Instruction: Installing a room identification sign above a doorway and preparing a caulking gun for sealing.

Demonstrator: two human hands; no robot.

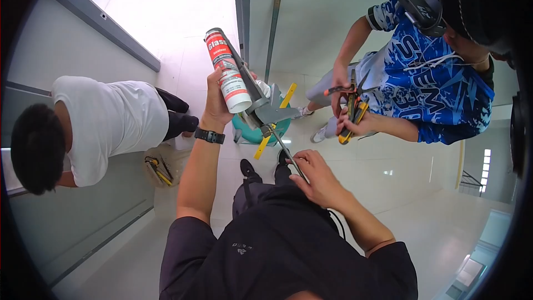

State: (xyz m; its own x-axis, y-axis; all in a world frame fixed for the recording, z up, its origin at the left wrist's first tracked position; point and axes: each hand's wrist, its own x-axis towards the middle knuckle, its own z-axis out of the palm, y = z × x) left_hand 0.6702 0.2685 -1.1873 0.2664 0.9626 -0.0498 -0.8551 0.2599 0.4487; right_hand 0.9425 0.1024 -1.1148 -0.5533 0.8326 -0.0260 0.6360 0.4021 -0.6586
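My left hand point(217, 100) is wrapped round a red and white sealant cartridge point(227, 72). The cartridge lies along the cradle of a grey caulking gun point(272, 112), tilted up and away to the left. From the gun's back a thin metal plunger rod point(287, 151) runs down toward me. My right hand point(319, 179) has its fingers closed at the lower end of that rod, in front of my waist. The cartridge's far tip is hard to make out.
At right, a person in a blue patterned shirt point(422, 78) holds pliers and yellow-black tools point(353, 114). A person in a white shirt point(116, 128) bends at left, near a bag of tools point(161, 168). A green stool point(244, 130) with a yellow level point(260, 149) stands ahead.
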